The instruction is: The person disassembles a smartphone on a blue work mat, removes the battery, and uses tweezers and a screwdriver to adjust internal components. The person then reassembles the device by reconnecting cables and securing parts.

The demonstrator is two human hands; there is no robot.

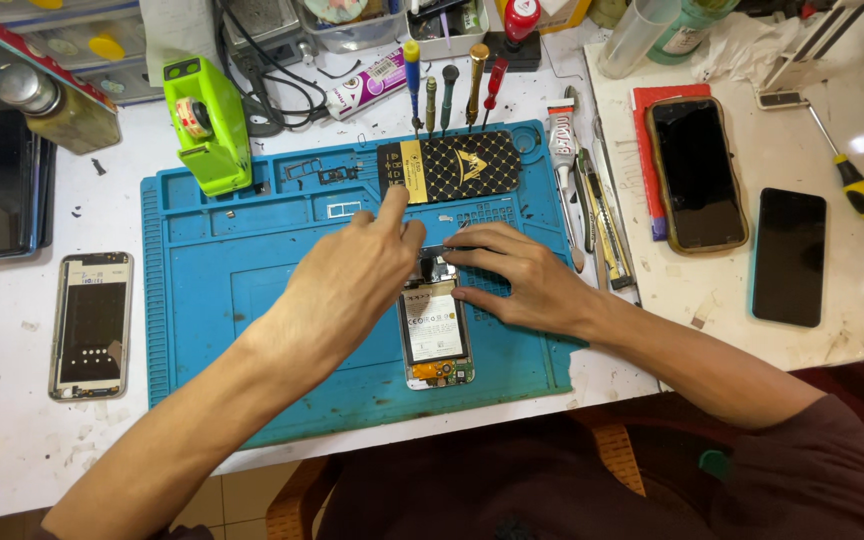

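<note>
An opened phone [435, 338], back cover off with its battery and gold-coloured board showing, lies on the blue work mat [212, 280]. My left hand [352, 275] rests over the phone's upper left corner, index finger stretched out. My right hand [517, 275] steadies the phone's right edge; its thumb and forefinger pinch a thin dark tool or part at the phone's top end. What exactly is pinched is partly hidden by the fingers.
A black diamond-patterned card [462, 165] and several screwdrivers [449, 90] sit at the mat's far edge, beside a green tool [207, 125]. A phone frame [92, 325] lies left. Two dark phones [697, 175] [789, 255] lie right, tweezers [602, 215] between.
</note>
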